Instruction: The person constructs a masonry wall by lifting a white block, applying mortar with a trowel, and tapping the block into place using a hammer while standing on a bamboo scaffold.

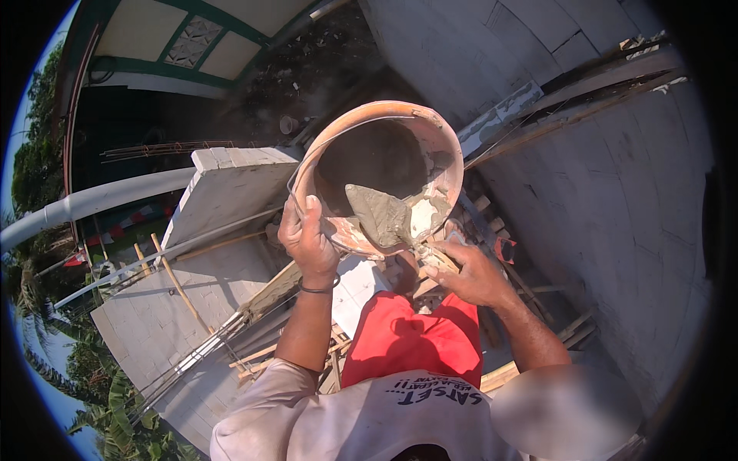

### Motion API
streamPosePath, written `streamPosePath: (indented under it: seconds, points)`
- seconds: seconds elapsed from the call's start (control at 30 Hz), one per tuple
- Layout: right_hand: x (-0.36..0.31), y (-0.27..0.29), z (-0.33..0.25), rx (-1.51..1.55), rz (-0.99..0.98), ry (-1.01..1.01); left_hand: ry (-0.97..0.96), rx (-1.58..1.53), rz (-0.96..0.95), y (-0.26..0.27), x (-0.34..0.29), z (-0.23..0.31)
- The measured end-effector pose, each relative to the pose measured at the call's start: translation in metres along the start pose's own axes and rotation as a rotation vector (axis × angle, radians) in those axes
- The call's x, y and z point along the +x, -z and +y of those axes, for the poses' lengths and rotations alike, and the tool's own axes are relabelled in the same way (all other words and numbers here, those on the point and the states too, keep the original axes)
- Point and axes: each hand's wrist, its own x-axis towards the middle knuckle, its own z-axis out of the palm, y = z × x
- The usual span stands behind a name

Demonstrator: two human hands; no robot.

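Note:
An orange bucket (440, 138), tilted so its mouth faces me, holds wet grey mortar (369, 157) in its shadowed inside. Mortar is smeared on its inner wall and rim. My left hand (309, 242) grips the bucket's left rim, its thumb up along the edge; a thin wire handle runs beside it. In my right hand (473, 273) is the handle of a pointed trowel (377, 213). Mortar coats the trowel's blade, which lies over the near lip of the bucket, pointing up and left. Some right-hand fingers are hidden under the handle.
A pale block wall (600, 200) rises on the right, with a wooden beam (576, 104) along it. At left stand a short block wall (223, 200) and a white pipe (115, 203). Below me are wooden poles (181, 288), planks and a white block (357, 288).

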Motion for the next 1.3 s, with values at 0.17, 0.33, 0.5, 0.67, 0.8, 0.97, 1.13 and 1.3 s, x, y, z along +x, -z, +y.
streamPosePath:
  seconds: [0.17, 0.33, 0.5, 0.67, 0.8, 0.97, 1.13, 1.3]
  points:
    - [-0.073, -0.016, 0.037, 0.152, 0.254, -0.266, 0.059, 0.147, 0.179, 0.079, 0.002, -0.022]
    - [-0.086, -0.051, 0.136, 0.256, 0.564, -0.566, 0.114, 0.238, 0.248, 0.166, -0.004, -0.049]
    - [0.016, -0.097, 0.274, 0.273, 0.791, -0.478, 0.277, 0.366, 0.347, 0.220, -0.027, -0.059]
    - [0.159, -0.109, 0.257, 0.710, 0.903, -0.673, 0.338, 0.373, 0.444, 0.282, -0.047, -0.055]
    - [0.225, -0.108, 0.309, 0.516, 1.114, -0.537, 0.385, 0.400, 0.482, 0.289, -0.054, -0.066]
    - [0.275, -0.100, 0.340, 0.137, 1.382, -0.479, 0.382, 0.444, 0.482, 0.298, -0.056, -0.077]
    - [0.278, -0.101, 0.325, 0.254, 1.363, -0.418, 0.357, 0.333, 0.467, 0.279, -0.050, -0.075]
    - [0.274, -0.102, 0.319, 0.300, 1.357, -0.441, 0.364, 0.286, 0.458, 0.258, -0.044, -0.072]
